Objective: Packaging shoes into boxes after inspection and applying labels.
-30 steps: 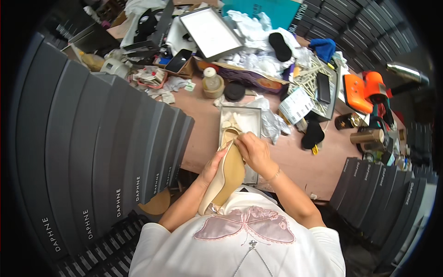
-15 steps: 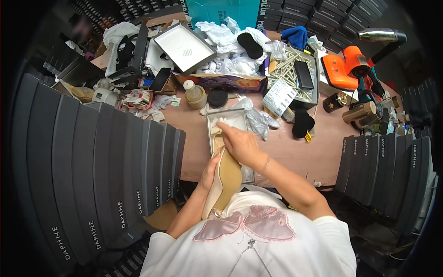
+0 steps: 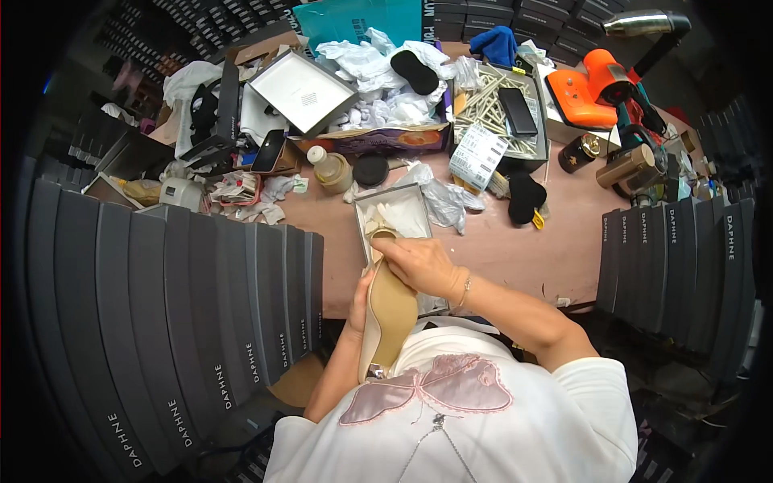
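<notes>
Over the near edge of the brown table (image 3: 515,249), a beige high-heeled shoe (image 3: 388,318) is being held sole-up, its toe pointing toward a small open box (image 3: 398,217) lined with white tissue and its heel hanging just above the person's white top. The left hand (image 3: 360,299) is cupping the shoe from underneath along its left side, fingers wrapped round it, while the right hand (image 3: 423,266) is lying across the front part of the sole, fingers curled closed over the toe end, where something pale is showing at the tip; whether that is stuffing or part of the shoe cannot be told. Judging by this, the shoe is being worked on right at the box's mouth, and the step is going best if the lower hand is keeping the shoe steady and level while the upper one is pressing evenly, so the thin heel is not twisting. Just beside the box, crumpled clear plastic (image 3: 439,197) is lying, with a round black lid (image 3: 371,170) and a small capped bottle (image 3: 330,168) beyond it. Farther out, a tray of wooden sticks (image 3: 491,121) is carrying a black phone (image 3: 518,110), and stacks of grey boxes (image 3: 185,322) are crowding in on the left.
</notes>
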`<action>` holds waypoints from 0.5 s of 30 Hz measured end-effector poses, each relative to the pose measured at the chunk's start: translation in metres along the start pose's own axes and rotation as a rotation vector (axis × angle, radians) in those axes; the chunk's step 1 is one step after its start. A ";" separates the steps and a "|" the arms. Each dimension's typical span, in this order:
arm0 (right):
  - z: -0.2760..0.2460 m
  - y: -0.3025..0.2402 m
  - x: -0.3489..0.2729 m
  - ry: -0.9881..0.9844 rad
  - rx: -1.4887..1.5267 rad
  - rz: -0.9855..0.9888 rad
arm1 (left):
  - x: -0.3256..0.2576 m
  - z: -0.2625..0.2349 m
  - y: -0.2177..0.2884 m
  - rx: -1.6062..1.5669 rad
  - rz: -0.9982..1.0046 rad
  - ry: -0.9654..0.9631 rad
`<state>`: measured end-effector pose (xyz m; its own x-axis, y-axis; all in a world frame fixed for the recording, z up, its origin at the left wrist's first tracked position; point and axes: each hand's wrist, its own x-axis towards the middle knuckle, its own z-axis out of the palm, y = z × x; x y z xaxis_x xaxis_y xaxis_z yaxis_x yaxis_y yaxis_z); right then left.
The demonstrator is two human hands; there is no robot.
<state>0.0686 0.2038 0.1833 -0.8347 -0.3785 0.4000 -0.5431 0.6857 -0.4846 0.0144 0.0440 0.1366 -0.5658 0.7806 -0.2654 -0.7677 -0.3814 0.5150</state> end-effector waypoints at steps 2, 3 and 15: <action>0.001 0.015 0.012 -0.037 -0.068 0.124 | -0.002 0.009 -0.006 -0.309 -0.053 0.482; -0.001 0.001 0.006 -0.028 -0.049 0.040 | -0.004 0.004 -0.003 -0.121 -0.035 0.305; 0.002 0.009 0.022 0.078 -0.041 -0.069 | -0.001 -0.013 0.000 0.031 -0.061 -0.053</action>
<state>0.0451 0.2003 0.1863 -0.7848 -0.3773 0.4917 -0.5939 0.6848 -0.4223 0.0110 0.0367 0.1266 -0.5013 0.8271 -0.2541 -0.7900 -0.3177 0.5243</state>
